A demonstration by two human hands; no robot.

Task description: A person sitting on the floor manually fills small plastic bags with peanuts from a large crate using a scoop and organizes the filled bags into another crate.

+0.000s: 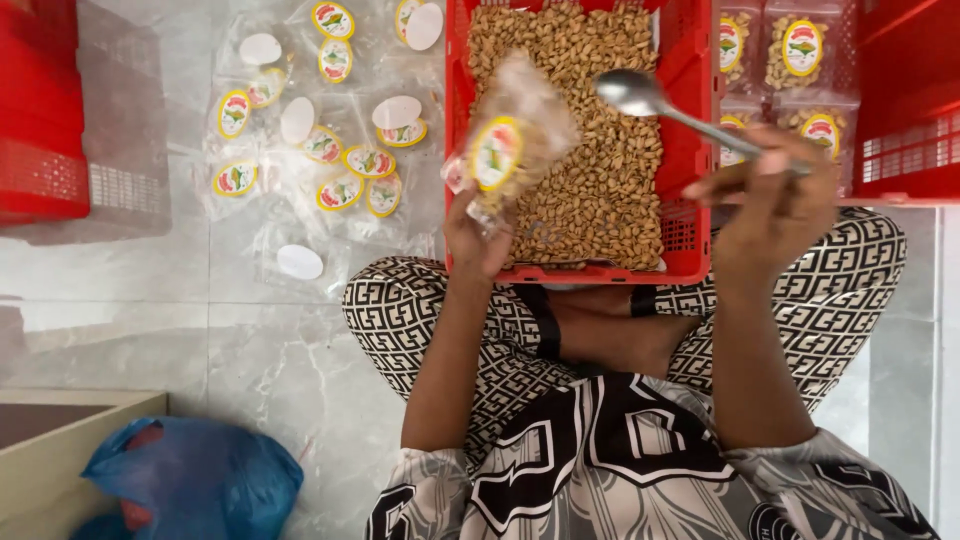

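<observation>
My left hand (478, 235) holds up a clear plastic bag (515, 135) with an oval yellow-rimmed label, partly filled with nuts, over a red crate (693, 95) full of shelled nuts (600, 180). A metal spoon (660, 105) is gripped in my right hand (770, 195), its empty bowl hovering above the nuts to the right of the bag. I sit cross-legged on the floor, the crate resting against my patterned trousers.
Several empty labelled bags (340, 150) lie spread on the marble floor at the left. Filled nut packs (800, 60) sit right of the crate, beside another red crate (910, 110). A red crate (40, 110) stands far left; a blue plastic bag (195, 480) lies bottom left.
</observation>
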